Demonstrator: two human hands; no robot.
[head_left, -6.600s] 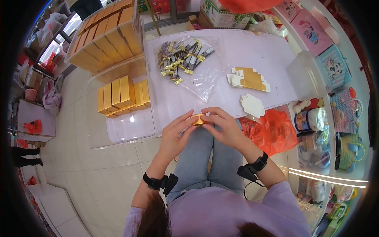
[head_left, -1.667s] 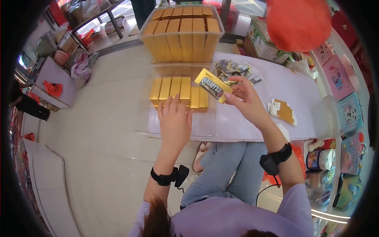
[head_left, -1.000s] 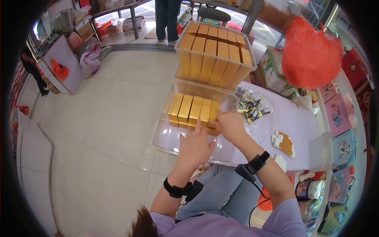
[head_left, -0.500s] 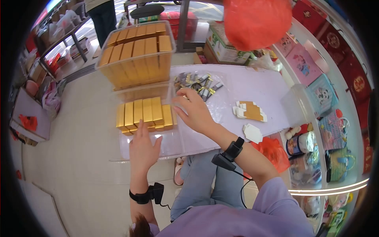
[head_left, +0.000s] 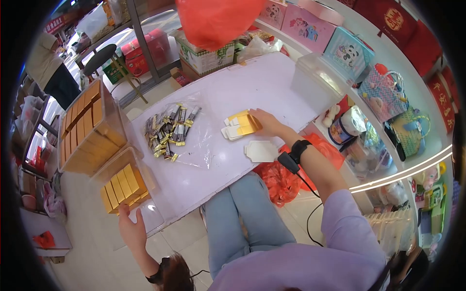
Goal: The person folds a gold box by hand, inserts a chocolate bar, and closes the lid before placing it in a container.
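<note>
My left hand (head_left: 132,229) is beside the near end of several gold boxes (head_left: 124,188) standing in a clear plastic bin. Its thumb and fingers are apart, with nothing held. My right hand (head_left: 267,123) has its fingers curled over the edge of a flattened gold carton (head_left: 245,124), which lies on a small stack of cartons with white flaps. The thumb is largely hidden. Just below that stack lies a white card piece (head_left: 261,151). Small wrapped sticks in black and gold (head_left: 172,130) are heaped on a clear plastic sheet in the middle of the table.
A taller clear bin (head_left: 90,140) full of gold boxes stands at the left. The white table (head_left: 228,89) carries an empty clear container (head_left: 320,80) at its far right. A red bag (head_left: 218,22) hangs overhead. Shelves with gift bags line the right; a person (head_left: 53,68) stands far left.
My view has turned to the right. My right hand has gone from near the gold-box bin to the flattened cartons and grips one. My left hand has drawn back slightly from the gold boxes.
</note>
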